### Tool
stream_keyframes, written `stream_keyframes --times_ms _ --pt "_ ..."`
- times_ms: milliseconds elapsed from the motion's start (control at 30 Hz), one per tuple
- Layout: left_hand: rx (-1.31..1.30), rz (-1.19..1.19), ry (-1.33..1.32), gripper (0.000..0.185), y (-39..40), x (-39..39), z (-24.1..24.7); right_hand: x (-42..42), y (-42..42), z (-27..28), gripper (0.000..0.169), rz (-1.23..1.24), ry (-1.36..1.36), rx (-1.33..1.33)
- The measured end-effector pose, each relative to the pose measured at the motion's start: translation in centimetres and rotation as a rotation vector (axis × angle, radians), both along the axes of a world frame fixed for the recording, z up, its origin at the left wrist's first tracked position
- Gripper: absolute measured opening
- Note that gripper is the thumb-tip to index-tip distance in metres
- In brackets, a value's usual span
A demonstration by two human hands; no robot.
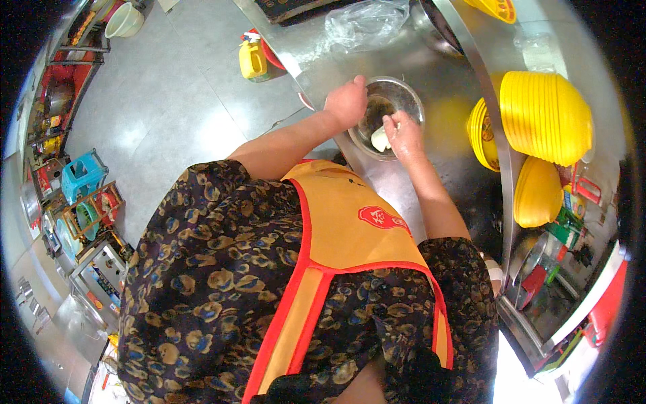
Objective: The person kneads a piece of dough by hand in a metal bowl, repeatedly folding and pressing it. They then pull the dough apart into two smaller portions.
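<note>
A round stainless steel basin sits on the metal counter in front of me. My left hand is closed on the basin's left rim, thumb raised. In my right hand I grip a piece of white dough-like material, held inside the basin near its lower right side. The basin's floor looks brownish and wet or stained; what coats it is hard to make out.
A clear plastic bag lies farther back on the steel counter. Stacked yellow bowls stand on a shelf to the right. On the floor at left are a yellow jug and a blue plastic stool.
</note>
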State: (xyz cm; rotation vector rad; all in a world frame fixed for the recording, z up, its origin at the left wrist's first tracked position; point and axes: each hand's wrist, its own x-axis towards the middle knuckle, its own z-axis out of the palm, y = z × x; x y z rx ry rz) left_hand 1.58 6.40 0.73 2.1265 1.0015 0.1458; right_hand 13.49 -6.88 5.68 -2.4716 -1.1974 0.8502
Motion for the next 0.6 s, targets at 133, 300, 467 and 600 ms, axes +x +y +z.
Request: stream_keyframes --times_ms 133,300,467,600 --pt "-0.015 -0.024 0.016 0.019 -0.1 -0.1 1.3 -0.9 -0.8 0.5 0.060 0.235 -0.193 0.039" --pt "0.034 -0.019 0.001 0.019 -0.6 -0.1 1.1 -2.1 -0.6 1.3 0.059 0.374 -0.184 -0.177" --pt "0.020 0.025 0.017 0.020 -1.1 0.1 1.2 -2.6 0.9 -1.5 0.041 0.361 -0.311 -0.137" --pt "0.010 0.046 0.005 0.021 -1.4 0.1 1.4 -1.4 1.8 -3.4 0.027 0.354 -0.298 -0.087"
